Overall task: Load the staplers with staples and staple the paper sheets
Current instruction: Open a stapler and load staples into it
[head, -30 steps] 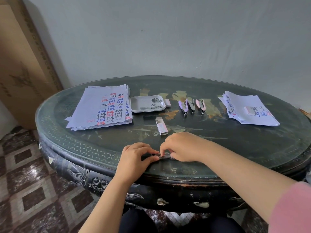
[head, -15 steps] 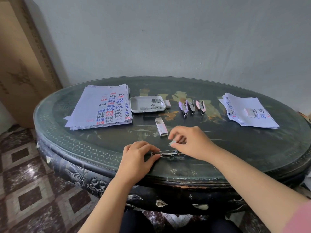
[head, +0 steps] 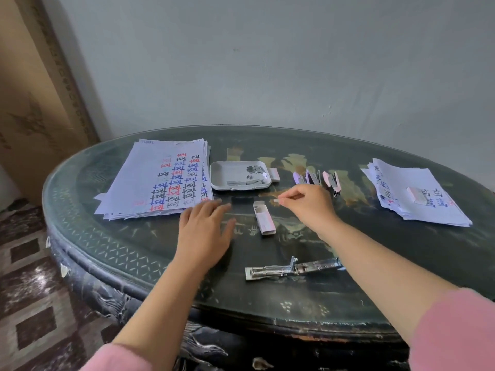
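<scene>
Fingers (head: pixel 290 195) of the right hand (head: pixel 310 207) are pinching a pale strip (head: pixel 276 201), likely staples, just beside the staple box (head: pixel 263 218); the left hand (head: pixel 205 228) is hovering flat and empty. The opened stapler (head: pixel 292 267) is lying crosswise on the tabletop (head: pixel 375 253), nearer the person, closest to the right hand.

One head-worn camera looks forward and down across the nearby table (head: pixel 107 236).
</scene>
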`<state>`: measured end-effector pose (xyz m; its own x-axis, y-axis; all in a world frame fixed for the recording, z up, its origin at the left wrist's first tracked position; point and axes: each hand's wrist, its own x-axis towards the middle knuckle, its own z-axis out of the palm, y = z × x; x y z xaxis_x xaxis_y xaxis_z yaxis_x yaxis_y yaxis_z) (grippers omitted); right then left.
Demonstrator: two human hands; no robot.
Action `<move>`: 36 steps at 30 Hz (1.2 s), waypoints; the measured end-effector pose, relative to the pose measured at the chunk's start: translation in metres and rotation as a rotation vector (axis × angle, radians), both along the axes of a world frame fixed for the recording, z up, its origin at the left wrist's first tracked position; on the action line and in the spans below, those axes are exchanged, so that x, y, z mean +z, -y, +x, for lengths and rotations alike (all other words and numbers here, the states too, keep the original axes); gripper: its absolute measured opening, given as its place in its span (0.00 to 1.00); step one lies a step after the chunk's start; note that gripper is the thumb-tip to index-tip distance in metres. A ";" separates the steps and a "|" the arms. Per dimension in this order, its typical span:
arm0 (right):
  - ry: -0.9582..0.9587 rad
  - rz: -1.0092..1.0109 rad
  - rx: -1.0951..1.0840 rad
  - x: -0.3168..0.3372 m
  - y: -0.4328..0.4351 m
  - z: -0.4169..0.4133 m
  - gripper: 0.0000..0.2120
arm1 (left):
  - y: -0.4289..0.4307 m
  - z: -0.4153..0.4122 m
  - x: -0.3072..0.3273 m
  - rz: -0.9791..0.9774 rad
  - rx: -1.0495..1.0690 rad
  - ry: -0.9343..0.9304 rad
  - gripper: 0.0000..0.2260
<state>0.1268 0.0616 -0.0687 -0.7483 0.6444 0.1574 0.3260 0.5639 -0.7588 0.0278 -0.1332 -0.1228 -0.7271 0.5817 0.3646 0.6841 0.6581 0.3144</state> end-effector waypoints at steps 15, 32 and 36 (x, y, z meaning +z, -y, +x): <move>0.119 0.282 0.120 -0.045 -0.025 -0.147 0.06 | -0.014 -0.030 -0.022 -0.097 0.092 0.018 0.28; 0.600 0.489 0.434 0.016 0.003 -0.016 0.11 | -0.011 -0.025 -0.015 -0.059 0.098 0.037 0.24; 0.576 0.627 0.492 0.010 -0.002 -0.007 0.14 | -0.010 -0.025 -0.016 -0.054 0.088 0.047 0.24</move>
